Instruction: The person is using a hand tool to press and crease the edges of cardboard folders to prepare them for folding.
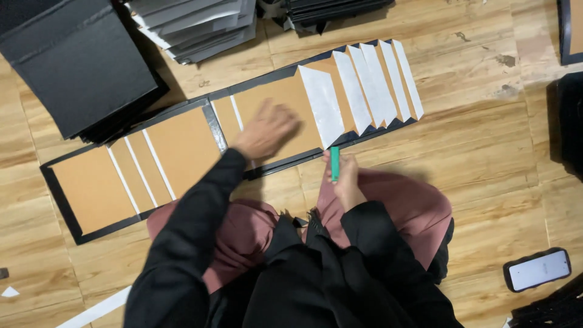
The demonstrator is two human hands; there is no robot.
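My left hand (266, 130) lies flat, fingers spread, on a brown board cover (276, 100) edged in black that rests on the wooden floor. My right hand (347, 182) holds a small green tool (334, 163) upright just below that cover's near edge. To the right, several more covers with white paper strips (370, 82) overlap in a fanned row. Another open brown cover (130, 167) with a black border lies to the left.
A stack of black covers (76, 61) sits at the far left, grey boards (194, 24) and black pieces (331, 11) at the top. A phone (537, 269) lies on the floor at lower right. My knees in maroon cloth (413, 200) are beneath me.
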